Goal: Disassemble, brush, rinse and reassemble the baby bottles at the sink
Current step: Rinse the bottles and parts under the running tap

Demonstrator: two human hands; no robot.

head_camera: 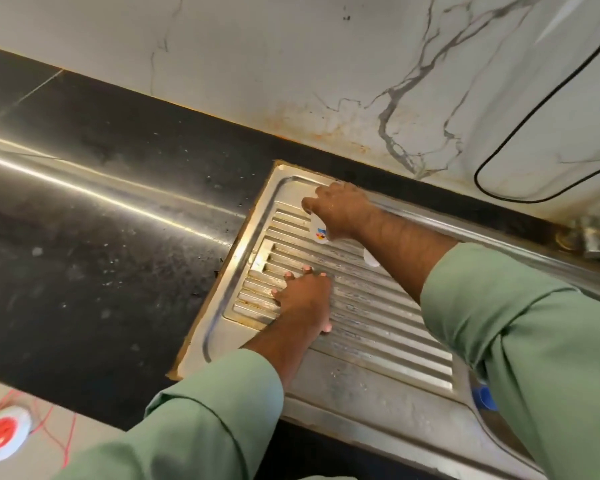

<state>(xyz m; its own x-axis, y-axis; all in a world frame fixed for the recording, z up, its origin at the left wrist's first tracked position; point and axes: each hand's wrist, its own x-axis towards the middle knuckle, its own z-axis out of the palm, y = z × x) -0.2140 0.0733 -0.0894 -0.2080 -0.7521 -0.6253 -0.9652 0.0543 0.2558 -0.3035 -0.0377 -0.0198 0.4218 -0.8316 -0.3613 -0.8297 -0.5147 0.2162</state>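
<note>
Right hand (340, 211) grips a bottle (320, 233) standing at the drainboard's (378, 323) far-left corner, left hand (305, 294) flat with straight fingers mid-board; stage unclear, likely early or finishing.

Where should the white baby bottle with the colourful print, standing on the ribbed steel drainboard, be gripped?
Grip the white baby bottle round its upper end, coming from above. It stands on the ribbed steel drainboard, and the right hand already closes over its top. The lower printed body stays visible.
</note>
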